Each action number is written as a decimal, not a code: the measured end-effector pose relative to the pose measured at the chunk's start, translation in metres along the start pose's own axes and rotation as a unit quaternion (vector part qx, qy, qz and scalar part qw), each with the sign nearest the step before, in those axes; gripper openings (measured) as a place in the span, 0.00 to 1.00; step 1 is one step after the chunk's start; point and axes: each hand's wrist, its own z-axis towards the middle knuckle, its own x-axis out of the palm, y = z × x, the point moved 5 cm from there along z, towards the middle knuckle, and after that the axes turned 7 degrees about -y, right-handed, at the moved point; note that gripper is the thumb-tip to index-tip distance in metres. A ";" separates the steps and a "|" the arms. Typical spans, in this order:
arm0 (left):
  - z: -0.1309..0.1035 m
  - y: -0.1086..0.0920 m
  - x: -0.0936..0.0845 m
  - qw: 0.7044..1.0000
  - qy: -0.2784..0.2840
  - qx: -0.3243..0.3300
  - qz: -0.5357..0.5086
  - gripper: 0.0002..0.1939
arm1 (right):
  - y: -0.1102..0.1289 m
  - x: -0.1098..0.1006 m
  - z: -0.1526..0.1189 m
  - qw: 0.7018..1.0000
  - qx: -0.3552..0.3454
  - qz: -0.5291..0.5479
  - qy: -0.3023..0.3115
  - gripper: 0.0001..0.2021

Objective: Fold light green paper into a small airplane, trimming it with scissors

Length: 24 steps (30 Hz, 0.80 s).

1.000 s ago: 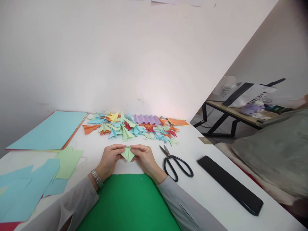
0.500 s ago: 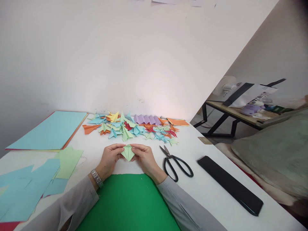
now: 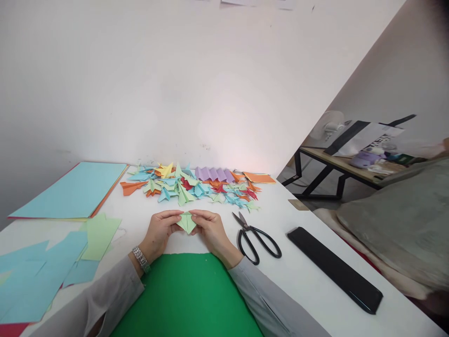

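A small pale green folded paper [image 3: 187, 223], diamond-shaped with a crease down its middle, is held up between both hands. My left hand [image 3: 162, 232] pinches its left corner between thumb and fingers, a metal watch on that wrist. On the opposite corner, my right hand [image 3: 211, 229] grips in the same way, closed. The fingertips behind the paper are partly hidden. Just beyond the hands lies a heap of folded paper planes and shapes [image 3: 184, 194] in several colours. Black-handled scissors [image 3: 250, 234] rest open to the right of my right hand.
Large blue sheets [image 3: 73, 189] lie stacked at the back left, with cut blue and green pieces [image 3: 101, 236] nearer. A long black case [image 3: 336, 269] lies at the right. Orange paper [image 3: 259, 178] sits by the wall. A green surface [image 3: 189, 295] lies below my forearms.
Almost nothing differs. Both hands keep the same hold on the green paper, which has tilted very slightly.
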 end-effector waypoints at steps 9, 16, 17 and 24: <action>0.000 0.003 0.003 0.998 0.043 0.023 0.027 0.08 | 0.003 0.003 -0.002 0.999 -0.020 -0.015 0.022 0.07; -0.001 0.005 0.002 0.994 0.052 0.058 0.080 0.13 | 0.006 0.006 -0.005 0.998 -0.038 -0.047 0.032 0.06; 0.000 0.005 0.002 0.994 0.049 0.057 0.083 0.13 | 0.006 0.006 -0.005 0.998 -0.039 -0.047 0.031 0.06; -0.002 0.003 0.001 0.994 0.031 0.061 0.080 0.13 | 0.004 0.005 -0.004 0.999 -0.014 -0.012 0.033 0.15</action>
